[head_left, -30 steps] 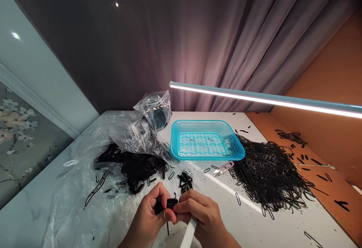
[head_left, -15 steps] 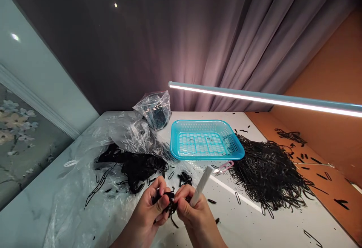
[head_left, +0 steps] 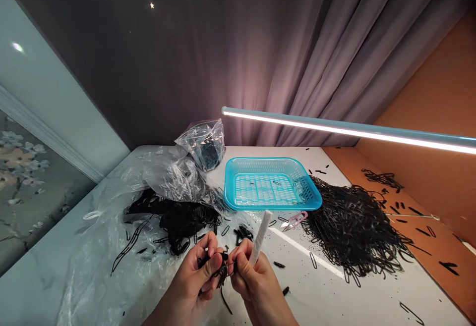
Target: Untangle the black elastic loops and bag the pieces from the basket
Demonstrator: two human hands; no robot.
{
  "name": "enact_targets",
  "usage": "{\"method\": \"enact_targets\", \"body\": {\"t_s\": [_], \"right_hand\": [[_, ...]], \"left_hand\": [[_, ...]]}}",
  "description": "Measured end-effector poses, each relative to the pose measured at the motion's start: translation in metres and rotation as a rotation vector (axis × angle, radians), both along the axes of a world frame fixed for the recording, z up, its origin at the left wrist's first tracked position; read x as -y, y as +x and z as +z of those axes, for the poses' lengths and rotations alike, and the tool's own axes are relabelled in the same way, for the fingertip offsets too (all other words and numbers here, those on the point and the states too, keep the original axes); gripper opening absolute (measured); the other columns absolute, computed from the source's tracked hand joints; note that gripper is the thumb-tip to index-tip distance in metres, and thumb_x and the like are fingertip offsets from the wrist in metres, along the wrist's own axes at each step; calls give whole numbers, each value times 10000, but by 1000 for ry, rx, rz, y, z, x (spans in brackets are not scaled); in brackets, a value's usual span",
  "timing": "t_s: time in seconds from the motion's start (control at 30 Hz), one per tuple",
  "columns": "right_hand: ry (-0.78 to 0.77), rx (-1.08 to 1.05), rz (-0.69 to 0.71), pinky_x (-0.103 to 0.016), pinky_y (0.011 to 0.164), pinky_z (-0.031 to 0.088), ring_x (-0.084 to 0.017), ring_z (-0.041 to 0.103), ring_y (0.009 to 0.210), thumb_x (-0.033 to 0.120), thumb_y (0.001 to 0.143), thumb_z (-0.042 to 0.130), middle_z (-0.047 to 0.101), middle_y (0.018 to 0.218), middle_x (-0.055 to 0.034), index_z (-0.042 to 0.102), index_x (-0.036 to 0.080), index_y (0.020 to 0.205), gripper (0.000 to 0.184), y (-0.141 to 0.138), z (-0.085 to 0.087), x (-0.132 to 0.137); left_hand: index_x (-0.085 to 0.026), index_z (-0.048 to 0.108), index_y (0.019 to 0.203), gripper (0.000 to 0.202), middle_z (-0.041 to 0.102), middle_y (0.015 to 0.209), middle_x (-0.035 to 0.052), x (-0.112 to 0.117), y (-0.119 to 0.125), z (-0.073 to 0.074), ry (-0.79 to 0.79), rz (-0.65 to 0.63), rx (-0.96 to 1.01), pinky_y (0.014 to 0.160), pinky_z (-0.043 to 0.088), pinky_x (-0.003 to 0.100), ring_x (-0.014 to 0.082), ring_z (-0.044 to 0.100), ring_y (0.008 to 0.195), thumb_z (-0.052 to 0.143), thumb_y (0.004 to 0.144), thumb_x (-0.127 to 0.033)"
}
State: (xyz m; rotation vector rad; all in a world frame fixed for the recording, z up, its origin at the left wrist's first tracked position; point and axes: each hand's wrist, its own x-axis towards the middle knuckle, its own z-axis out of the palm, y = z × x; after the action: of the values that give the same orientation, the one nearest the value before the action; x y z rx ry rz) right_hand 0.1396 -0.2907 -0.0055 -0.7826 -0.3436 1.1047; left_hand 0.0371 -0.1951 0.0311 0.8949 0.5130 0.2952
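My left hand [head_left: 195, 271] is closed around a small bunch of black loops [head_left: 222, 272]; one thin black strand hangs below it. Close beside it, my right hand [head_left: 256, 279] pinches at the edge of the same bunch, thumb against fingers. A flat white stick [head_left: 262, 234] is also tucked in my right hand and points up and away. What the right fingertips pinch is small and partly hidden. Just beyond my hands lies a little heap of black pieces [head_left: 243, 234].
A blue basket [head_left: 273, 208] stands behind, with pink-handled snips [head_left: 295, 220] in front. A large pile of black loops [head_left: 357, 232] lies at right. Clear plastic sheeting [head_left: 92, 237], a black tangle [head_left: 182, 219] and a filled plastic bag [head_left: 206, 150] are at left. A tube light [head_left: 334, 129] hangs above.
My right hand has shifted slightly and the white stick has tilted and moved left. The strand under my left hand hangs lower.
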Motion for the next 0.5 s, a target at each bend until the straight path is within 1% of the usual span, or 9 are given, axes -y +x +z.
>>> {"method": "enact_targets", "body": {"t_s": [0.1, 0.17, 0.23, 0.3, 0.37, 0.5], "right_hand": [[-1, 114, 16, -207, 433, 128, -28, 248, 444, 495, 870, 681, 446, 600, 62, 534, 162, 762, 380, 2, -5, -1], [15, 108, 68, -194, 407, 127, -17, 246, 416, 479, 855, 704, 485, 591, 62, 519, 168, 778, 370, 4, -6, -1], [35, 71, 146, -180, 376, 132, -3, 255, 382, 448, 840, 730, 561, 636, 42, 516, 172, 821, 350, 6, -5, 0], [39, 57, 208, -170, 354, 154, 3, 295, 362, 408, 829, 752, 611, 705, 20, 534, 169, 880, 327, 9, -3, 1], [42, 48, 247, -165, 341, 171, 5, 321, 351, 372, 814, 773, 633, 730, 9, 549, 163, 906, 320, 11, -2, 3], [58, -1, 287, -162, 336, 168, 5, 310, 335, 368, 778, 806, 645, 675, 3, 548, 154, 874, 349, 12, -3, 5]], "left_hand": [[-220, 355, 792, 367, 336, 663, -89, -2, 3, 3, 89, 36, -48, 478, 178, 201, 62, 213, 532, 655, 891, -407], [-221, 354, 790, 360, 331, 658, -90, -3, 5, 5, 145, 54, -69, 473, 178, 201, 63, 209, 526, 640, 901, -409], [-223, 354, 792, 350, 327, 654, -89, -5, 7, 6, 160, 58, -94, 470, 181, 197, 66, 211, 527, 623, 912, -412], [-225, 353, 794, 345, 326, 652, -86, -8, 7, 7, 150, 48, -114, 470, 187, 192, 70, 225, 537, 615, 916, -416], [-227, 358, 800, 338, 325, 643, -85, -11, 7, 8, 127, 35, -129, 464, 179, 188, 73, 221, 538, 620, 914, -409], [-224, 381, 795, 329, 310, 603, -95, -17, 8, 12, 40, 9, -143, 437, 163, 177, 69, 177, 510, 660, 895, -367]]}}
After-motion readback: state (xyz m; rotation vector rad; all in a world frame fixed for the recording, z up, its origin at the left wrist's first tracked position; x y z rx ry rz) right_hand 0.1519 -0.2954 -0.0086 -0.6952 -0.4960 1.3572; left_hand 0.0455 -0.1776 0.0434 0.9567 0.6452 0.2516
